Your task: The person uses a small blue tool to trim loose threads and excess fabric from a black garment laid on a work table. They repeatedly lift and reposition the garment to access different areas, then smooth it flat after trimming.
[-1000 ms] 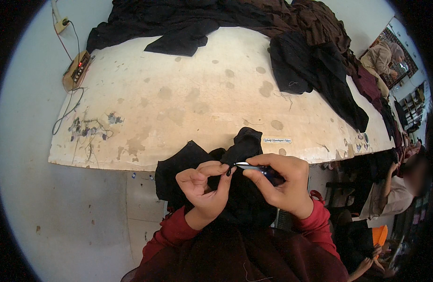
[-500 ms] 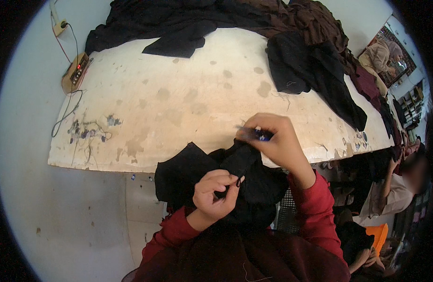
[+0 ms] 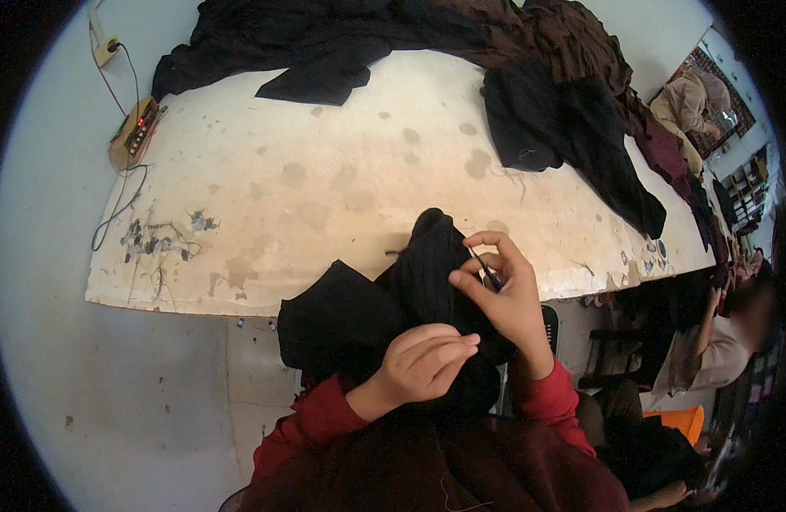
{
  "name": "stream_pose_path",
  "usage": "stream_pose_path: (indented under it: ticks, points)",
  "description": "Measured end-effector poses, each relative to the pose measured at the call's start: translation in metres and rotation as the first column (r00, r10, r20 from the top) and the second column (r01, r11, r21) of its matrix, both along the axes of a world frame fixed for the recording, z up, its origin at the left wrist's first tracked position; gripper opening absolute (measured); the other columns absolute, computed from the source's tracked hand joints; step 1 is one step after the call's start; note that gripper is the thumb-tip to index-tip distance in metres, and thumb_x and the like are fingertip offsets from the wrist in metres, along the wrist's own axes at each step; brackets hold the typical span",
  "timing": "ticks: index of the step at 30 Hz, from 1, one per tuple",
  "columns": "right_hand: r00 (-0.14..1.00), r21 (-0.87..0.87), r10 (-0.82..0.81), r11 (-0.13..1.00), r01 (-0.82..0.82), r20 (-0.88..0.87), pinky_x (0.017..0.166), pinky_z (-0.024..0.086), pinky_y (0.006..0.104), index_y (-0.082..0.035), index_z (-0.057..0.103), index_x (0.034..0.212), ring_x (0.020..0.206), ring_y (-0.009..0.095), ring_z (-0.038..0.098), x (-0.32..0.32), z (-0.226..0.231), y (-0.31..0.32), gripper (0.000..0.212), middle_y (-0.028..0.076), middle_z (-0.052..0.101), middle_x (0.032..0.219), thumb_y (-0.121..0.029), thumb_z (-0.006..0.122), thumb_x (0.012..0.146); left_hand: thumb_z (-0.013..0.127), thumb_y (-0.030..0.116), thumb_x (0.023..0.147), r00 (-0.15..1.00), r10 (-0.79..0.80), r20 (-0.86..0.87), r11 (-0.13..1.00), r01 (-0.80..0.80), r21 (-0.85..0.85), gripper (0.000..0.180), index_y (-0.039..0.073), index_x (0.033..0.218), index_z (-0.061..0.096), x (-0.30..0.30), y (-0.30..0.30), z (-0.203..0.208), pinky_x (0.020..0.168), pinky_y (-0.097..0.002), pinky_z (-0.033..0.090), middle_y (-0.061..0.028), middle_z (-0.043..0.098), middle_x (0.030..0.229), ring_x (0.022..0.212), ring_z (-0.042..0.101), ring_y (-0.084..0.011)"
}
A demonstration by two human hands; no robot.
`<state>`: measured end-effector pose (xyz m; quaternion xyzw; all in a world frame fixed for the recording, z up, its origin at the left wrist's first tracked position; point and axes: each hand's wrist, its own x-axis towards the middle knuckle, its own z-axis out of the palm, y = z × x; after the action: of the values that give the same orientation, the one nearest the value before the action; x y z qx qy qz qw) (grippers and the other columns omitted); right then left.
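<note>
A black garment [image 3: 427, 273] hangs bunched over the near edge of the table, with one end raised and standing up on the tabletop. My left hand [image 3: 427, 363] lies across its near part, thumb and fingertips pinched together; whatever is between them is too small to make out. On the garment's right side, my right hand [image 3: 505, 286] has its fingers curled around small thread snips [image 3: 493, 278] with dark, narrow blades and a bit of blue. Its thumb and index fingertips are close to the cloth's right edge.
The pale, stained table [image 3: 324, 179] curves across the view. Black and brown cloth [image 3: 563, 111] is heaped along its far and right sides. A small box with a red light [image 3: 137, 132] and a cable sits at the left edge. Other people [image 3: 708, 341] are at the right.
My right hand has come nearer and lower, beside the cloth, with the snips in it. My left hand has moved slightly right and turned palm down. The garment's end has risen farther over the table.
</note>
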<state>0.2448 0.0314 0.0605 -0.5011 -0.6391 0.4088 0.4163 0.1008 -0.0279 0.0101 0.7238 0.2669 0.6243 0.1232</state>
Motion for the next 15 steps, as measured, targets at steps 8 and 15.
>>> stream_pose_path:
  ticks: [8, 15]
  points:
    - [0.992, 0.103, 0.117, 0.987, -0.122, 0.053, 0.06, 0.044, 0.0179, -0.007, 0.052, 0.128, 0.078, 0.005, 0.057, 0.013, 0.016, 0.028, 0.058, 0.003, 0.063, 0.114, 0.003, 0.066, 0.073, 0.07, 0.021, 0.083, 0.773, 0.506, -0.384, 0.645, -0.634, -0.426, 0.031, 0.0, 0.104, 0.061, -0.113, 0.02, 0.001, 0.088, -0.0384, 0.043, -0.0134, 0.062, 0.098, 0.094, 0.057, -0.0307]
    - [0.688, 0.018, 0.664, 0.715, -0.699, 0.295, 0.072, 0.049, 0.0243, -0.009, 0.056, 0.125, 0.091, 0.014, 0.059, -0.019, 0.031, 0.062, 0.058, 0.006, 0.063, 0.105, -0.006, 0.072, 0.07, 0.078, 0.011, 0.073, 0.973, 0.126, -0.193, 0.717, -0.224, -0.66, 0.026, 0.001, 0.091, 0.062, -0.122, -0.008, 0.027, 0.068, -0.0259, 0.043, -0.008, 0.058, 0.077, 0.071, 0.054, -0.0163]
